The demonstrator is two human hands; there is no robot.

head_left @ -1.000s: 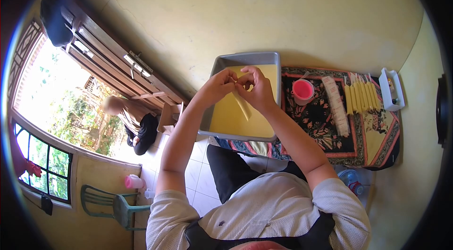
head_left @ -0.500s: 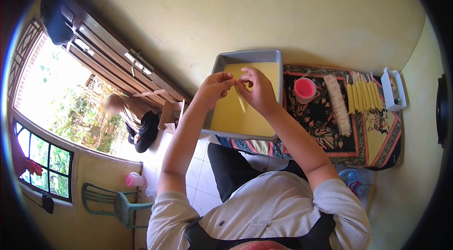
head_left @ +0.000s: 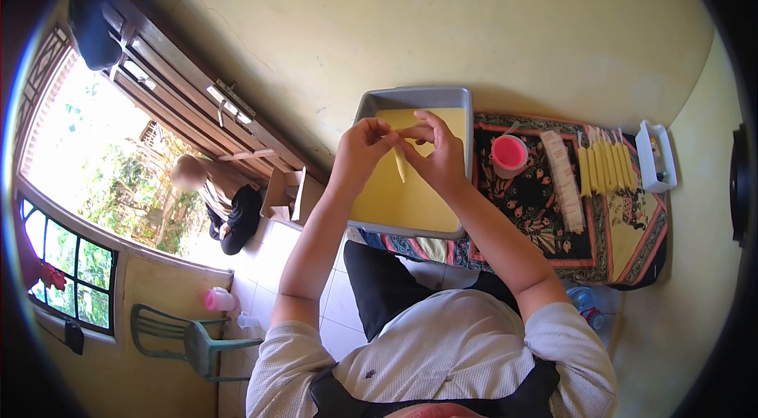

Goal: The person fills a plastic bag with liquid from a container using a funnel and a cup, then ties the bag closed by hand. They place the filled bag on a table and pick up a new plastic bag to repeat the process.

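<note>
A grey tub [head_left: 412, 97] of yellow liquid stands in front of me. Above it, both hands meet at the top of a narrow yellow-filled plastic tube [head_left: 400, 163], which hangs down between them. The fingers of my left hand [head_left: 365, 148] are pinched together at its upper end. My right hand [head_left: 436, 151] is closed at the same spot, its fingertips touching the left ones. Several filled yellow tubes [head_left: 606, 165] lie side by side on the patterned cloth [head_left: 525, 217], near a bundle of clear empty wrappers [head_left: 563, 181].
A cup of pink liquid [head_left: 509, 153] and a white basket [head_left: 656, 156] stand on the cloth. At the left are a cardboard box [head_left: 292, 195], a seated person [head_left: 233, 205], an open door [head_left: 197, 98] and a green chair [head_left: 197, 343]. A water bottle [head_left: 588, 306] is below the cloth.
The fingers have shifted slightly around the tube's top, with the left hand curled in more. The tube hangs a little further left. The whole view has moved slightly.
</note>
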